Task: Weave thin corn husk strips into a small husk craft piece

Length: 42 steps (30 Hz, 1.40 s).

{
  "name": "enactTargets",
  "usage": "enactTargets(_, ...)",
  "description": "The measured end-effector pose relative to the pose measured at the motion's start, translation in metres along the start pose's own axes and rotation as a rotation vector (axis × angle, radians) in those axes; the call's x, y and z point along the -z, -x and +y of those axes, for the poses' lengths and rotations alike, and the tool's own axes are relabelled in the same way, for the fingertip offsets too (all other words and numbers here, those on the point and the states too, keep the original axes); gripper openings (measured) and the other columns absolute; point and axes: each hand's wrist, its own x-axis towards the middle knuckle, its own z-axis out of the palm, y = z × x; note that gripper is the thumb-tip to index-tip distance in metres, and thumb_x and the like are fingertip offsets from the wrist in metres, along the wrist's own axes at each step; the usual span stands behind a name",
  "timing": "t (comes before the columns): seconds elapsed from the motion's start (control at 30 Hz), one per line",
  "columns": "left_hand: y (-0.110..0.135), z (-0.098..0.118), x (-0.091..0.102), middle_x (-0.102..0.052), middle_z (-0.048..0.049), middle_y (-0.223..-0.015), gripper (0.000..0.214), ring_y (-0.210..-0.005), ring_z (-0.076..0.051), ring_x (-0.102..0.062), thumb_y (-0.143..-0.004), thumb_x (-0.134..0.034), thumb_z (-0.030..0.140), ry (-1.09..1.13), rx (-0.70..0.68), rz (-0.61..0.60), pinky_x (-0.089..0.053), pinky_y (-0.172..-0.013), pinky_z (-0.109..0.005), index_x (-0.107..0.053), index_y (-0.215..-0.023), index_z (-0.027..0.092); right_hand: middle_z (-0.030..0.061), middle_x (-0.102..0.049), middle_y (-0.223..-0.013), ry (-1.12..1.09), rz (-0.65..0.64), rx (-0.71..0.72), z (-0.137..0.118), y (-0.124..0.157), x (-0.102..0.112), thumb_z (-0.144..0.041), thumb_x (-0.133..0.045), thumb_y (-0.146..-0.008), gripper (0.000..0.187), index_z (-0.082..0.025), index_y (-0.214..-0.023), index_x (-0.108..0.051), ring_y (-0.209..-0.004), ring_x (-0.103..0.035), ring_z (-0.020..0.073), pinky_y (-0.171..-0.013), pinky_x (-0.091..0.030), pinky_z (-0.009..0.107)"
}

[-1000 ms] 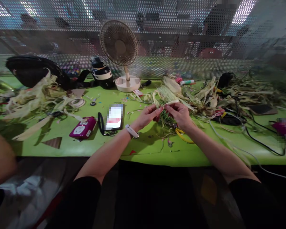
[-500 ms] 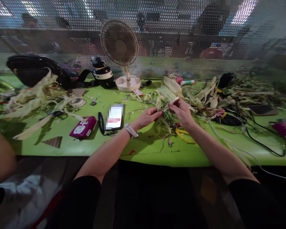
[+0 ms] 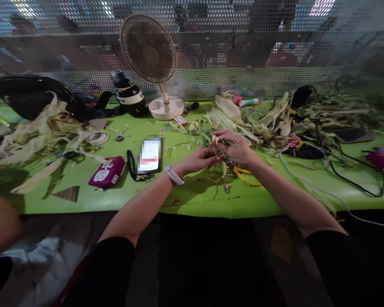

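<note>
My left hand (image 3: 202, 159) and my right hand (image 3: 235, 147) meet over the green table, both closed on a pale strip of corn husk (image 3: 215, 140). The strip's upper end shows between the right thumb and fingers; its lower part is hidden by the hands. A thin dried husk piece (image 3: 224, 171) hangs just below them. Right behind the hands lies a bundle of green-white husk (image 3: 222, 118). Yellow-handled pliers or scissors (image 3: 245, 177), their head partly covered, rest under the right wrist.
A phone (image 3: 149, 155), a purple case (image 3: 108, 172) and a husk heap (image 3: 45, 132) lie left. Behind stand a fan (image 3: 166, 108) and a black bottle (image 3: 131, 100). More husks (image 3: 281, 123) and cables (image 3: 355, 187) spread right. Another person's arm (image 3: 1, 224) is at the left edge.
My right hand has turned and moved slightly left, its fingers now nearer the left hand and over the strip. The strip, stretched between both hands before, is now bunched. The view has shifted slightly.
</note>
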Motion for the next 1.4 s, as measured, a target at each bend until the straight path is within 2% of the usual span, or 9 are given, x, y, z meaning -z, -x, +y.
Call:
enactTargets(0.27, 0.006, 0.016, -0.009, -0.053, 0.0037, -0.060, 0.028, -0.056, -0.007, -0.044, -0.093, -0.060, 0.040, 0.053, 0.075, -0.127, -0.033, -0.057, -0.023, -0.069, -0.090, 0.013, 0.0036, -0.069, -0.092, -0.035, 0.123, 0.000, -0.008, -0.003, -0.005, -0.046, -0.071, -0.084, 0.025, -0.023, -0.074, -0.070, -0.091, -0.064, 0.0180, -0.088, -0.052, 0.036)
enactTargets(0.43, 0.004, 0.008, -0.007, -0.059, -0.0007, -0.067, 0.034, -0.060, -0.009, -0.051, -0.093, -0.058, 0.044, 0.410, 0.115, -0.120, -0.034, -0.057, -0.023, -0.070, -0.099, 0.013, -0.0004, -0.058, -0.071, -0.131, 0.129, -0.167, -0.016, -0.004, -0.002, -0.056, -0.070, -0.079, 0.037, -0.021, -0.070, -0.063, -0.072, -0.053, 0.0143, -0.072, -0.047, 0.031)
enactTargets(0.57, 0.001, -0.002, -0.006, -0.067, -0.0060, -0.074, 0.034, -0.065, -0.010, -0.056, -0.093, -0.059, 0.044, 0.629, 0.094, -0.142, -0.037, -0.058, -0.023, -0.069, -0.103, 0.013, -0.0005, -0.055, -0.070, -0.194, 0.127, -0.218, -0.019, -0.005, 0.003, -0.061, -0.072, -0.074, 0.042, -0.021, -0.068, -0.060, -0.069, -0.050, 0.0137, -0.067, -0.044, 0.029)
enactTargets(0.8, 0.006, 0.010, -0.008, -0.067, -0.0026, -0.062, 0.033, -0.051, -0.006, -0.049, -0.097, -0.056, 0.041, 0.408, 0.136, -0.212, -0.032, -0.053, -0.021, -0.071, -0.100, 0.012, -0.0023, -0.048, -0.063, -0.178, 0.038, -0.202, -0.022, -0.002, 0.000, -0.058, -0.072, -0.076, 0.041, -0.020, -0.066, -0.060, -0.061, -0.041, 0.0112, -0.059, -0.037, 0.028)
enactTargets(1.0, 0.006, 0.015, -0.010, -0.067, -0.0019, -0.058, 0.043, -0.049, -0.007, -0.050, -0.089, -0.063, 0.054, 0.296, 0.152, -0.302, -0.035, -0.052, -0.022, -0.070, -0.084, 0.012, -0.0007, -0.054, -0.065, -0.145, 0.014, -0.217, -0.025, 0.000, -0.011, -0.057, -0.071, -0.076, 0.041, -0.018, -0.068, -0.064, -0.064, -0.047, 0.0125, -0.060, -0.040, 0.028)
enactTargets(1.1, 0.005, 0.012, -0.009, -0.065, -0.0010, -0.057, 0.040, -0.049, -0.007, -0.050, -0.090, -0.062, 0.051, 0.333, 0.126, -0.250, -0.034, -0.052, -0.022, -0.071, -0.088, 0.012, 0.0001, -0.057, -0.066, -0.153, -0.012, -0.260, -0.027, -0.003, -0.004, -0.062, -0.072, -0.075, 0.045, -0.018, -0.070, -0.065, -0.066, -0.052, 0.0138, -0.063, -0.042, 0.029)
enactTargets(1.23, 0.003, 0.008, 0.000, -0.063, -0.0015, -0.059, 0.030, -0.049, -0.007, -0.048, -0.093, -0.057, 0.040, 0.427, 0.120, -0.003, -0.028, -0.050, -0.023, -0.070, -0.088, 0.013, 0.0046, -0.066, -0.069, -0.205, -0.213, -0.441, -0.027, -0.006, 0.018, -0.073, -0.061, -0.080, 0.057, -0.018, -0.068, -0.066, -0.065, -0.058, 0.0148, -0.063, -0.047, 0.031)
enactTargets(1.3, 0.000, 0.006, 0.004, -0.062, -0.0023, -0.059, 0.035, -0.050, -0.008, -0.048, -0.094, -0.051, 0.041, 0.467, 0.139, 0.066, -0.029, -0.050, -0.024, -0.068, -0.080, 0.014, 0.0022, -0.061, -0.061, -0.153, -0.320, -0.459, -0.024, -0.007, 0.028, -0.074, -0.063, -0.078, 0.058, -0.019, -0.063, -0.065, -0.058, -0.053, 0.0127, -0.058, -0.043, 0.029)
enactTargets(1.4, -0.002, 0.003, 0.007, -0.060, -0.0014, -0.057, 0.041, -0.050, -0.008, -0.047, -0.094, -0.050, 0.048, 0.453, 0.124, 0.111, -0.030, -0.051, -0.024, -0.067, -0.075, 0.016, -0.0046, -0.049, -0.052, -0.099, -0.314, -0.384, -0.019, -0.008, 0.032, -0.068, -0.073, -0.072, 0.050, -0.020, -0.064, -0.063, -0.051, -0.038, 0.0089, -0.051, -0.030, 0.027)
